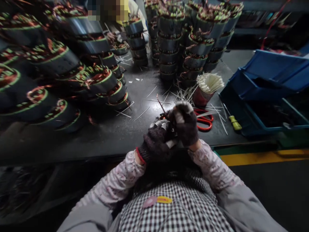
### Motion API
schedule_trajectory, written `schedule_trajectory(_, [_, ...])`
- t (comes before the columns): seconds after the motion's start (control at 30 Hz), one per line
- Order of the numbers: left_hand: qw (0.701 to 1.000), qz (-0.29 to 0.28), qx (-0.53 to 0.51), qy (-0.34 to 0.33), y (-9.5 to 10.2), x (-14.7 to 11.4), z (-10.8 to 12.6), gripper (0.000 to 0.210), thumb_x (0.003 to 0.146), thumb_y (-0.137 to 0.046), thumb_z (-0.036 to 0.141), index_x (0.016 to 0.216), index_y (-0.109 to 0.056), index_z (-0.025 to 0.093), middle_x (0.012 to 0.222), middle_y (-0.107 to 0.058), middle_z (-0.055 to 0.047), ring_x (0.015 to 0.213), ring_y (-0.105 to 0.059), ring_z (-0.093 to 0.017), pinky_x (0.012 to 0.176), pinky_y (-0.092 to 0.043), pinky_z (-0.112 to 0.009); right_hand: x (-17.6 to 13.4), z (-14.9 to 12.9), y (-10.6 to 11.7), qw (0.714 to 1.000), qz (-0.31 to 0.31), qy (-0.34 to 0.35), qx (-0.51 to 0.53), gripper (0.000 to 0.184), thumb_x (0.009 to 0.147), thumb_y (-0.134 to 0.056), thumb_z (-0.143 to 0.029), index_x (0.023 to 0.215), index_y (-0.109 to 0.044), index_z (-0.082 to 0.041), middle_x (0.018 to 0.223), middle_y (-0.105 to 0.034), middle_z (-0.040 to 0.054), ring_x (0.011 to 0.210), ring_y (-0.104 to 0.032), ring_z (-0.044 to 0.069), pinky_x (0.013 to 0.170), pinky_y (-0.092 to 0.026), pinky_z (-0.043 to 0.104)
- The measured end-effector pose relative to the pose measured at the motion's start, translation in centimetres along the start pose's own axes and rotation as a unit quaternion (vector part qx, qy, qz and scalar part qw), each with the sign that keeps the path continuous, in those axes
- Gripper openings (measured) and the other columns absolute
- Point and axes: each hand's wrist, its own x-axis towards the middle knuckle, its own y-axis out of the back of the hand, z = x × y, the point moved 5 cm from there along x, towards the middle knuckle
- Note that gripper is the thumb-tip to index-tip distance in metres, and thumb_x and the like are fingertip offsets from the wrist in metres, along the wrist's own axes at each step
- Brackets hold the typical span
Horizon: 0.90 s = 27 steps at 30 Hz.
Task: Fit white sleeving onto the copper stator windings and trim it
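Observation:
Both hands wear dark gloves with pale wrapped fingertips and meet over the table's front edge. My left hand (157, 139) is closed around a small part, mostly hidden by the fingers, from which a copper wire (160, 103) sticks up. Against it, my right hand (185, 124) has its fingers curled in; what they pinch, if anything, is hidden. Red-handled scissors (205, 127) lie just right of my right hand. Behind them stands a red cup (202, 98) packed with thin white sticks (210, 82). More loose white sticks (181, 94) are scattered around the cup.
Stacked metal rings with copper windings (58, 61) crowd the left, and more stacks (170, 42) stand at the back. Blue bins (272, 109) hold the right side, beside a yellow-handled screwdriver (234, 123). Another person (137, 13) is behind the stacks. The dark table (106, 138) ends before my apron.

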Motion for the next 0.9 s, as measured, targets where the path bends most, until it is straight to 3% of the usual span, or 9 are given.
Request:
schedule_trajectory(0.1, [0.994, -0.095, 0.038, -0.037, 2.5, 2.3, 0.0, 0.054, 0.101, -0.057, 0.033, 0.153, -0.061, 0.019, 0.134, -0.076, -0.014, 0.121, -0.074, -0.031, 0.107, -0.061, -0.049, -0.6, 0.0, 5.1, 0.997, -0.013, -0.011, -0.072, 0.033, 0.11, -0.05, -0.053, 0.119, -0.069, -0.027, 0.112, -0.078, 0.0064, 0.097, -0.076, 0.023, 0.09, -0.066, 0.041])
schedule_trajectory(0.17, [0.974, -0.188, 0.097, -0.085, 3.6, 4.2, 0.3, 0.053, 0.099, -0.058, 0.03, 0.151, -0.064, 0.023, 0.134, -0.077, -0.012, 0.117, -0.074, -0.031, 0.102, -0.061, -0.047, -0.4, 0.8, 9.4, 0.967, -0.029, -0.07, -0.244, 0.039, 0.111, -0.047, -0.051, 0.128, -0.069, -0.024, 0.115, -0.08, 0.0106, 0.097, -0.077, 0.025, 0.087, -0.065, 0.041])
schedule_trajectory(0.23, [0.936, -0.293, 0.15, -0.122, 3.9, 5.9, 0.7, 0.045, 0.094, -0.064, 0.033, 0.137, -0.074, 0.024, 0.127, -0.078, -0.012, 0.11, -0.075, -0.032, 0.096, -0.061, -0.046, 0.5, 2.4, 11.8, 0.877, -0.146, -0.115, -0.443, 0.043, 0.106, -0.057, -0.044, 0.14, -0.066, -0.019, 0.124, -0.079, 0.0179, 0.105, -0.076, 0.031, 0.092, -0.061, 0.043])
schedule_trajectory(0.3, [0.904, -0.364, 0.188, -0.124, 3.8, 7.1, 0.9, 0.036, 0.093, -0.067, 0.041, 0.12, -0.081, 0.022, 0.115, -0.079, -0.012, 0.1, -0.074, -0.031, 0.088, -0.06, -0.045, 1.3, 4.3, 12.1, 0.785, -0.291, -0.122, -0.533, 0.048, 0.102, -0.063, -0.038, 0.145, -0.064, -0.017, 0.128, -0.077, 0.0224, 0.109, -0.076, 0.034, 0.094, -0.059, 0.042])
schedule_trajectory(0.37, [0.895, -0.38, 0.207, -0.11, 3.6, 7.7, 1.1, 0.038, 0.094, -0.065, 0.05, 0.108, -0.082, 0.019, 0.106, -0.078, -0.014, 0.095, -0.073, -0.031, 0.084, -0.059, -0.044, 2.0, 5.4, 11.4, 0.752, -0.366, -0.106, -0.537, 0.047, 0.104, -0.062, -0.042, 0.141, -0.066, -0.014, 0.126, -0.078, 0.0248, 0.108, -0.077, 0.035, 0.092, -0.057, 0.041])
schedule_trajectory(0.47, [0.911, -0.343, 0.207, -0.103, 3.5, 7.3, 0.8, 0.048, 0.087, -0.072, 0.06, 0.106, -0.082, 0.017, 0.105, -0.077, -0.015, 0.095, -0.072, -0.032, 0.082, -0.058, -0.043, 2.6, 5.6, 10.6, 0.762, -0.356, -0.081, -0.534, 0.05, 0.103, -0.065, -0.051, 0.131, -0.07, -0.01, 0.123, -0.077, 0.0275, 0.108, -0.076, 0.036, 0.091, -0.055, 0.041])
schedule_trajectory(0.57, [0.927, -0.289, 0.209, -0.12, 3.7, 5.8, -0.3, 0.046, 0.075, -0.087, 0.047, 0.11, -0.081, 0.017, 0.107, -0.077, -0.015, 0.093, -0.072, -0.032, 0.08, -0.059, -0.042, 1.5, 4.9, 11.4, 0.8, -0.301, -0.07, -0.514, 0.041, 0.099, -0.069, -0.041, 0.127, -0.073, -0.012, 0.12, -0.079, 0.0232, 0.104, -0.077, 0.033, 0.089, -0.054, 0.039])
schedule_trajectory(0.73, [0.966, -0.162, 0.139, -0.147, 3.4, 3.0, -2.5, 0.03, 0.084, -0.084, 0.033, 0.11, -0.08, 0.021, 0.114, -0.079, -0.012, 0.104, -0.074, -0.031, 0.092, -0.062, -0.045, -3.6, 2.8, 13.3, 0.856, -0.251, -0.084, -0.445, 0.036, 0.096, -0.064, -0.039, 0.125, -0.069, -0.017, 0.109, -0.08, 0.016, 0.087, -0.076, 0.027, 0.078, -0.057, 0.037])
schedule_trajectory(0.9, [0.987, 0.019, 0.101, -0.125, 1.8, -0.9, -3.8, 0.037, 0.091, -0.081, 0.041, 0.122, -0.075, 0.023, 0.127, -0.078, -0.014, 0.126, -0.073, -0.034, 0.116, -0.057, -0.056, -5.7, 0.3, 10.8, 0.832, -0.31, -0.068, -0.454, 0.051, 0.092, -0.071, -0.055, 0.123, -0.066, -0.016, 0.106, -0.078, 0.0178, 0.084, -0.073, 0.029, 0.074, -0.053, 0.037])
